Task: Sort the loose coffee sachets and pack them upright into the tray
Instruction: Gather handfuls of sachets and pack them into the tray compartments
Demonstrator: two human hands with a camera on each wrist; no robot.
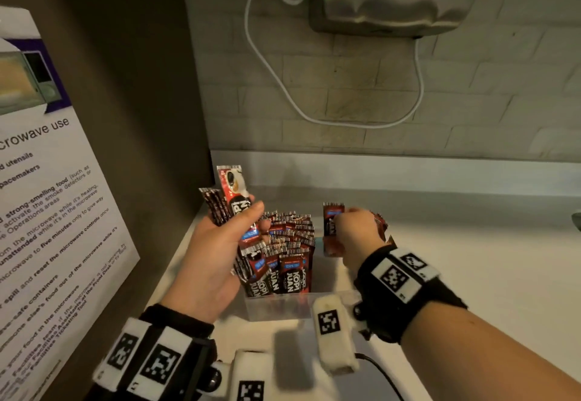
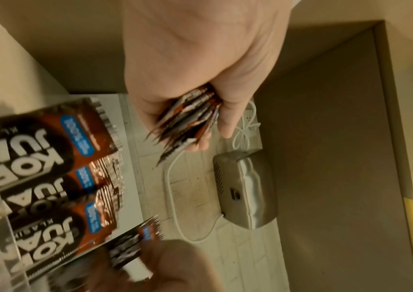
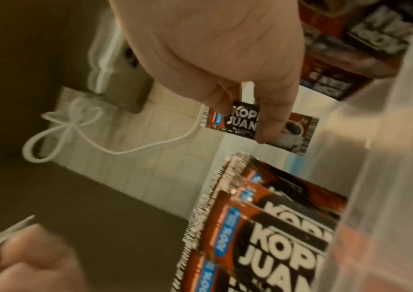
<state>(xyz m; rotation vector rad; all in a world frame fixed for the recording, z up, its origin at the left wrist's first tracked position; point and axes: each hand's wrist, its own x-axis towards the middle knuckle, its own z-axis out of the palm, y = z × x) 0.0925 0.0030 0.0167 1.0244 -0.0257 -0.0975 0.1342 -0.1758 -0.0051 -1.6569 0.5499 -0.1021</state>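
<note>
While both hands (image 1: 217, 253) (image 1: 355, 237) grip sachets (image 1: 234, 202): pale counter (image 1: 471, 259), brick wall (image 1: 440, 86), microwave notice (image 1: 47, 196).

Count: 1 clear tray (image 1: 276, 306); 1 sachet (image 3: 257, 126) in right hand (image 1: 355, 237); left-hand bundle (image 1: 232, 212) and upright sachets (image 1: 289, 243) too many to count.

Your tray (image 1: 276, 306) stood packed with sachets (image 1: 290, 243) on its left; its right side lay open. A wall (image 1: 141, 117) closed the left. The counter (image 1: 471, 259) rightward was open.
</note>
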